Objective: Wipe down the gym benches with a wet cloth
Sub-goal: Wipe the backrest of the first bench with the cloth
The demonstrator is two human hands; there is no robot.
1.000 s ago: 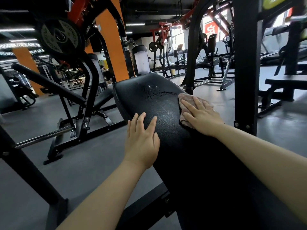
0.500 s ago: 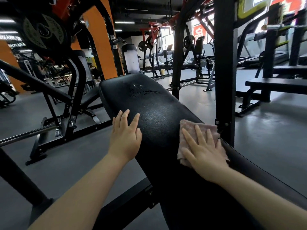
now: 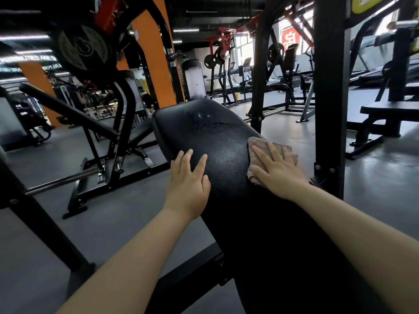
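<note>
Pressing flat on a pinkish cloth [image 3: 272,155], the right hand [image 3: 275,169] keeps its fingers straight and spread, holding the cloth against the right edge of the black padded bench [image 3: 217,141]. The left hand [image 3: 188,184] rests open-palmed on the pad's left edge, gripping nothing. Wet streaks [image 3: 208,123] mark the pad's far end.

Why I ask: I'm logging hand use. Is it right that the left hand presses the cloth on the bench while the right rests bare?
Not quite: the head view shows the right hand pressing the cloth on the bench, while the left hand rests bare.
</note>
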